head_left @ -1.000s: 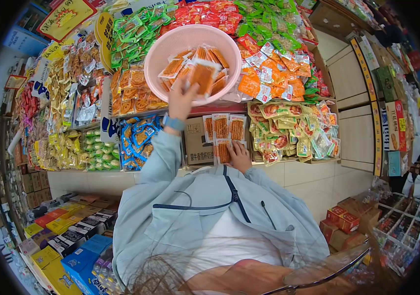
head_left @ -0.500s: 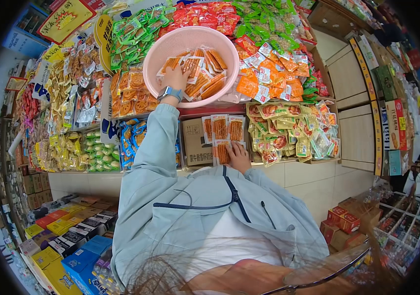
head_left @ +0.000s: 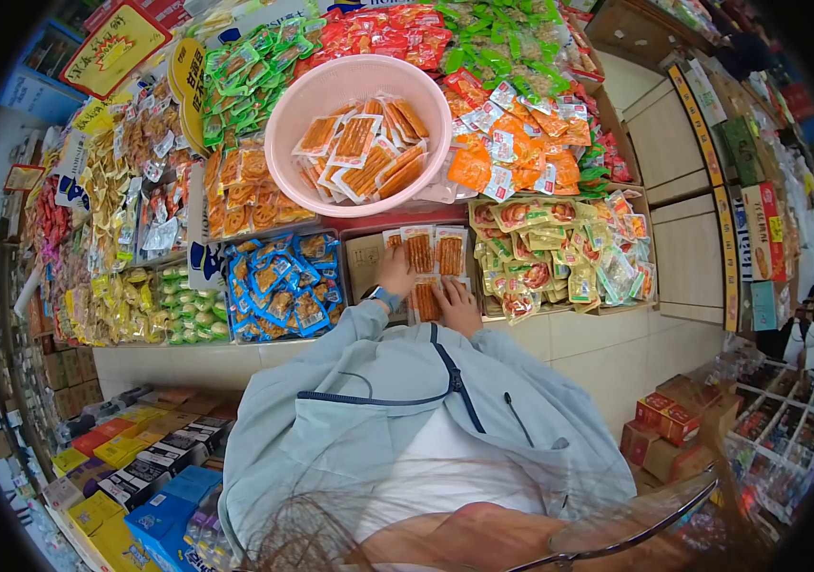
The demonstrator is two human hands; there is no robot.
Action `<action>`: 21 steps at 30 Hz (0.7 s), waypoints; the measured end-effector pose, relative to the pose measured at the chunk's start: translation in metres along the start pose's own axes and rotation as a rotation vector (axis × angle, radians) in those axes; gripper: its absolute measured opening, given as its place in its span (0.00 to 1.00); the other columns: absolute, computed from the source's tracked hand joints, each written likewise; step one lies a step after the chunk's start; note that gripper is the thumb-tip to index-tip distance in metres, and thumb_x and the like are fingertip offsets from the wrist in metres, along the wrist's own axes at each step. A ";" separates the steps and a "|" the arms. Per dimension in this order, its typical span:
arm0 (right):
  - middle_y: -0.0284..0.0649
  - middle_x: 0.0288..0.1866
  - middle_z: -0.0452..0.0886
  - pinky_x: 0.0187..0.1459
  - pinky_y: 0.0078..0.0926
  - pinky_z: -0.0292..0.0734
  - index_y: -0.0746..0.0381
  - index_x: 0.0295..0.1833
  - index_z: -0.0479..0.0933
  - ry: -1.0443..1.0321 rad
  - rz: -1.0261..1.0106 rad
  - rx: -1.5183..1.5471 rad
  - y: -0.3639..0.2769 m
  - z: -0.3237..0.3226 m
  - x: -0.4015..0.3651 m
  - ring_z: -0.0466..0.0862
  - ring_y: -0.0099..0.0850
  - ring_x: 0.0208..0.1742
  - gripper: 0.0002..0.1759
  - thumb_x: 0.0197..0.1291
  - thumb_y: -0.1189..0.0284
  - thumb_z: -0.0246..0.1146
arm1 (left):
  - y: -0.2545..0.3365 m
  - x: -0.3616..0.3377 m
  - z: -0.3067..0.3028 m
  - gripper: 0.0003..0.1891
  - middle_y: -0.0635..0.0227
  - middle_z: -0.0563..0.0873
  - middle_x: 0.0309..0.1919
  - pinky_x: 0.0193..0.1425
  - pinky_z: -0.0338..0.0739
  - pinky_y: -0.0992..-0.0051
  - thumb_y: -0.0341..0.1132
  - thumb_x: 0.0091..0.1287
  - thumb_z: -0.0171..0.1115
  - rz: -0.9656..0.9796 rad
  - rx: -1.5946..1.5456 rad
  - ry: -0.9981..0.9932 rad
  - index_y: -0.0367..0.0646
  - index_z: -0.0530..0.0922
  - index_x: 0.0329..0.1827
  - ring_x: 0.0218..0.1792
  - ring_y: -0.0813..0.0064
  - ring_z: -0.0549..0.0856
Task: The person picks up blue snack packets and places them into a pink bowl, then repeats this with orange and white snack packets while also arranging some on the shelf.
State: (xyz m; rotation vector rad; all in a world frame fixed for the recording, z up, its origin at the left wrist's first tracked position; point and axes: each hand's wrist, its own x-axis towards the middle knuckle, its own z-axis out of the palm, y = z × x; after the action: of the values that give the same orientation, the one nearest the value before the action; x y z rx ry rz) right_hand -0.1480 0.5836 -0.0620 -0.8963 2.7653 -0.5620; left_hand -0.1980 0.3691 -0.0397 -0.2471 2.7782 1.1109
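Observation:
My left hand [head_left: 396,274], with a watch [head_left: 383,298] on its wrist, is at the left packet of a row in the box in front of me. Its fingers look closed at the lower part of that snack packet [head_left: 392,238]; the fingertips are partly hidden. Beside it lie clear packets of reddish-brown snack strips [head_left: 417,251]. My right hand [head_left: 458,307] rests with fingers stretched out over the edge of a lower packet [head_left: 424,301]. Beyond both hands, a pink plastic basket [head_left: 278,114] holds a pile of similar packets.
Blue snack packets [head_left: 283,286] lie in the box to the left, yellowish packets [head_left: 531,253] to the right. Orange packets [head_left: 512,143], green packets [head_left: 254,76] and red packets [head_left: 378,33] surround the basket. Colourful cartons [head_left: 159,458] stand on the floor at lower left.
My left hand has left the pink basket and come down towards me to the row of packets in the box. My right hand stays in nearly the same place.

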 end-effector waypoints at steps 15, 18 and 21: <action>0.46 0.79 0.57 0.71 0.51 0.57 0.52 0.77 0.60 -0.006 -0.008 0.024 -0.001 -0.003 -0.001 0.56 0.46 0.79 0.48 0.52 0.47 0.68 | -0.005 0.032 0.023 0.23 0.52 0.85 0.48 0.52 0.80 0.61 0.42 0.57 0.71 -0.065 -0.060 -0.204 0.39 0.81 0.52 0.48 0.51 0.85; 0.46 0.79 0.58 0.70 0.51 0.57 0.52 0.77 0.60 -0.008 -0.010 0.023 -0.002 -0.004 0.000 0.56 0.46 0.79 0.47 0.53 0.47 0.67 | -0.015 0.030 0.036 0.19 0.53 0.85 0.42 0.51 0.80 0.61 0.42 0.59 0.69 0.028 -0.074 -0.208 0.40 0.81 0.48 0.44 0.50 0.85; 0.45 0.79 0.57 0.70 0.51 0.57 0.51 0.77 0.60 -0.005 -0.007 0.021 -0.002 -0.004 0.000 0.56 0.46 0.79 0.47 0.53 0.49 0.68 | 0.012 0.014 0.003 0.15 0.53 0.85 0.40 0.49 0.80 0.61 0.38 0.61 0.67 0.156 -0.032 -0.038 0.40 0.81 0.48 0.40 0.48 0.84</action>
State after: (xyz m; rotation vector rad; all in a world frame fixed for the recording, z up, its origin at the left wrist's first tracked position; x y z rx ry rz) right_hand -0.1483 0.5833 -0.0581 -0.9027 2.7478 -0.5878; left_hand -0.2140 0.3787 -0.0368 -0.0125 2.7878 1.1812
